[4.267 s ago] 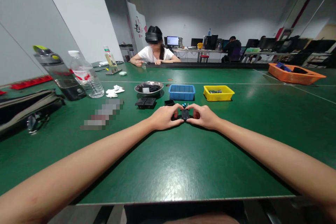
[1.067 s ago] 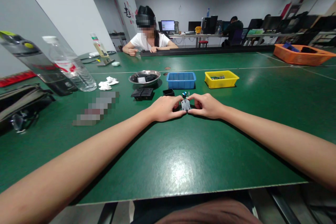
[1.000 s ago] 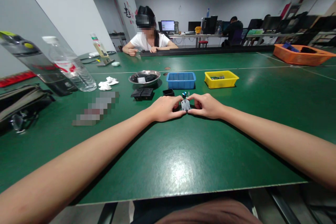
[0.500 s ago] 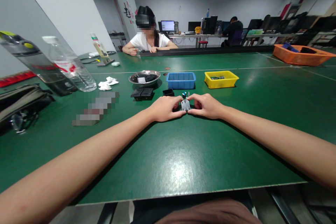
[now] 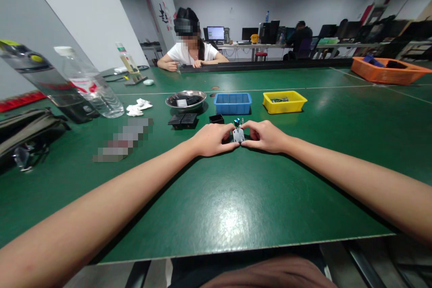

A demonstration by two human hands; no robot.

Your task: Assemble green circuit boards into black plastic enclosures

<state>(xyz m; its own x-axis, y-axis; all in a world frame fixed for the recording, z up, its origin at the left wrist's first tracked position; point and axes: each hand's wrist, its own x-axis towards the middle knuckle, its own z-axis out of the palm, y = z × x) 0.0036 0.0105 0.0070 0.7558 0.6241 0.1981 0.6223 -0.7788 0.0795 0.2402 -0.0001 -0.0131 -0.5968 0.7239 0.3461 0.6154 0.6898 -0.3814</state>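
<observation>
A small grey metal-like part (image 5: 238,135) with a blue and green bit at its top is on the green table (image 5: 216,198), pinched between both hands. My left hand (image 5: 214,139) grips its left side with thumb and forefinger. On its right side my right hand (image 5: 265,136) does the same. Just behind my left hand lies a small black open box (image 5: 216,119). Black blocks (image 5: 183,121) lie further left, in front of a round metal bowl (image 5: 186,100) with dark pieces and a white one inside.
Beyond the hands stand a blue bin (image 5: 232,104) and a yellow bin (image 5: 285,102) with small parts. Bottles (image 5: 91,83), white tissue (image 5: 139,107) and a bag (image 5: 30,137) are at the left. An orange basket (image 5: 388,72) is far right. A person (image 5: 191,47) sits opposite.
</observation>
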